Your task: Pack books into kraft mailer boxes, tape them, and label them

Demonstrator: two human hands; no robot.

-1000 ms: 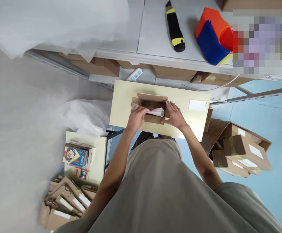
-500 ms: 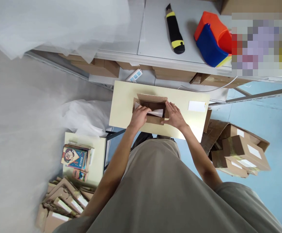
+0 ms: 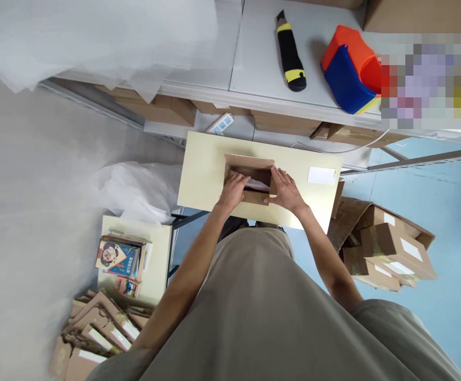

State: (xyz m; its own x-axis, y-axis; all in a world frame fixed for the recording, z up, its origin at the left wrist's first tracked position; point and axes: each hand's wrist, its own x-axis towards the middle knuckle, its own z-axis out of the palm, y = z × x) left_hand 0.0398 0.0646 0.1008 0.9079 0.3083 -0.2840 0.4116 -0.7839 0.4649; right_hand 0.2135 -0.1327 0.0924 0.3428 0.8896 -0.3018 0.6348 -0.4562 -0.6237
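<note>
A small open cardboard box sits on the pale yellow tabletop, its long flaps folded outward. Inside it lies a thin white sheet, partly covered by my left hand. The left fingers are bent over the box's left end and down onto the sheet, with their tips partly hidden. Around the right end, my right hand grips the box, thumb at the near flap and fingers at the far corner. A white card or label rests on the tabletop to the right of it.
Beyond the table, a grey shelf holds a utility knife with its blade exposed, an orange and blue holder and white wrapping. A power strip lies below. Books and flattened cartons are lower left; boxes stand right.
My left hand has shifted slightly right, and the white sheet sits lower and flatter inside the box. The left flap no longer shows. My right hand has stayed at the box's right end.
</note>
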